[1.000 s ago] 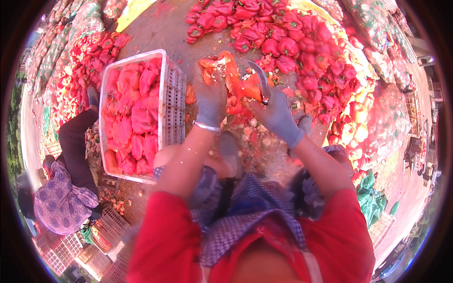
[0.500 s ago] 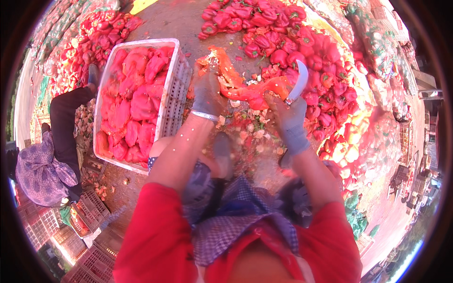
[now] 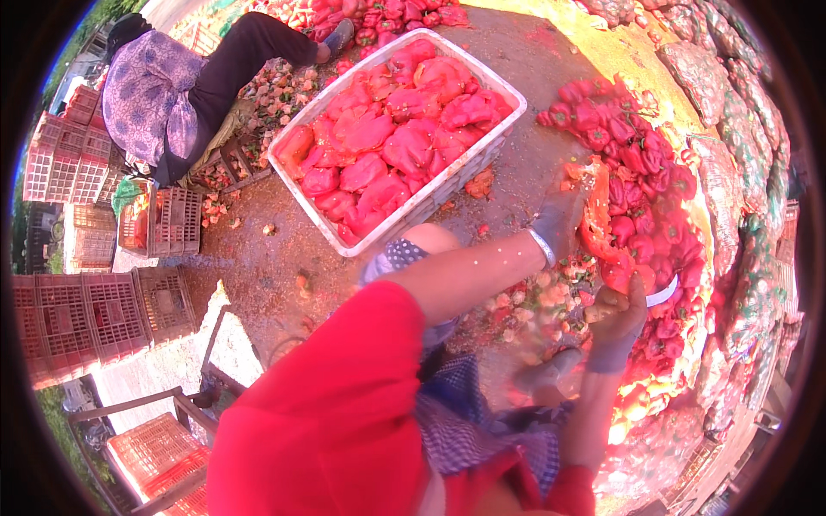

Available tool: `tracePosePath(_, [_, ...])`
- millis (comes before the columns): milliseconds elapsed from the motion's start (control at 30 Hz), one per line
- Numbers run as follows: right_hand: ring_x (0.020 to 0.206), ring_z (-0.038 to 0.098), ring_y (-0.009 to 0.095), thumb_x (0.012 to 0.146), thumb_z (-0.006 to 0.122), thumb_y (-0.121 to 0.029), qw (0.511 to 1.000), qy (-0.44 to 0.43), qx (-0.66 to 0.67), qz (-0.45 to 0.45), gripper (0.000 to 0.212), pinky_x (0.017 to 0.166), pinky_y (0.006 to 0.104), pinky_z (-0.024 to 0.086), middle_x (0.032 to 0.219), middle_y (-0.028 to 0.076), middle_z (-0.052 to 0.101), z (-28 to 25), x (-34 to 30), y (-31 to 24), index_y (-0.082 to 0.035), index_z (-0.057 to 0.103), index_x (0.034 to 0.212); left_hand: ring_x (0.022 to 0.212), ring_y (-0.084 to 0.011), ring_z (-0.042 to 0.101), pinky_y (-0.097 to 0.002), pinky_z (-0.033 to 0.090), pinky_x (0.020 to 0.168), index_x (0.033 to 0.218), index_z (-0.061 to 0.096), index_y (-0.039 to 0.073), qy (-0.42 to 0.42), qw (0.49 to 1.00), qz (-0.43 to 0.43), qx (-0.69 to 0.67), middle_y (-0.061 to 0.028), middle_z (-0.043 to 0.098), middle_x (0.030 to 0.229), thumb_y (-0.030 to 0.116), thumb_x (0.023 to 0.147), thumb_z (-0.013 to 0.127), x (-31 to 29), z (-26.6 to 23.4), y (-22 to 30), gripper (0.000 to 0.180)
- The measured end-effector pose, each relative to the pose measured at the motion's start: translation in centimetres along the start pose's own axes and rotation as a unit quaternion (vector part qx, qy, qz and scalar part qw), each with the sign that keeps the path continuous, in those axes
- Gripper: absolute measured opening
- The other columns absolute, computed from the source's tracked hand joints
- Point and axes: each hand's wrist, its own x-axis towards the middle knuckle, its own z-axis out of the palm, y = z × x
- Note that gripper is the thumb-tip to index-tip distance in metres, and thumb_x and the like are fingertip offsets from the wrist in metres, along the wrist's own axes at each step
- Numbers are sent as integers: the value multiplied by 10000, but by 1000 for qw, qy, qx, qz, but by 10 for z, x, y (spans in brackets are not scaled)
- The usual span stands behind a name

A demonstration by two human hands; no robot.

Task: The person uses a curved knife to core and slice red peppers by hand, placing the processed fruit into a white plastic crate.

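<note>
Split orange-red pepper flesh (image 3: 594, 225) stretches right of the frame's centre, gripped by the gray-gloved left hand (image 3: 559, 225) above and gray-gloved right hand (image 3: 619, 316) below, which also clasps a curved, pale-bladed knife (image 3: 662, 293). A white, rectangular plastic crate (image 3: 443, 187) of red peppers (image 3: 387, 142) stands upper centre.

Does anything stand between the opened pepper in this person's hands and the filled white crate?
Yes: the left hand, holding the opened pepper, and the crate's raised side wall. A reddish scrap also lies on the ground between.
</note>
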Motion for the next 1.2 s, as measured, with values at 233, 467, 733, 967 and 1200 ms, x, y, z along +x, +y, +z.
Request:
tracePosePath(233, [431, 318, 54, 982, 480, -402, 999, -1, -21, -44, 266, 360, 224, 239, 509, -106, 323, -4, 1, 1, -177, 606, 914, 1012, -225, 612, -481, 552, 819, 1260, 442, 156, -33, 997, 54, -36, -94, 594, 1150, 230, 990, 541, 1, 6, -15, 297])
tracePosePath(467, [489, 444, 99, 953, 513, -391, 996, 16, -49, -70, 277, 377, 229, 291, 548, -26, 467, 0, 0, 7, -143, 634, 920, 930, -236, 620, -483, 568, 772, 1204, 427, 191, -25, 993, 111, -27, -65, 550, 1074, 216, 1010, 508, 1, 21, -2, 211])
tracePosePath(733, [540, 458, 86, 924, 619, -202, 981, -28, -145, -124, 201, 446, 232, 342, 700, -7, 530, -7, -13, 0, -58, 612, 1065, 990, -229, 595, -376, 540, 860, 1267, 418, 31, -208, 836, 407, 305, -120, 530, 1131, 161, 1023, 455, 1, 16, 28, 279])
tracePosePath(967, [444, 471, 101, 891, 689, -155, 960, 34, -207, -188, 230, 372, 240, 346, 642, 27, 543, -14, -13, 3, -15, 681, 1074, 983, -193, 621, -321, 539, 848, 1261, 453, 30, -116, 854, 380, 337, -88, 586, 1128, 117, 990, 544, -19, 1, 143, 299])
tracePosePath(1200, [498, 510, 108, 898, 679, -254, 948, 47, -263, -172, 310, 434, 255, 414, 712, 33, 582, -28, -21, 2, 8, 662, 1062, 938, -221, 615, -311, 490, 843, 1136, 553, 19, -16, 486, 477, 732, -122, 623, 1016, -2, 879, 571, -80, -60, 293, 258])
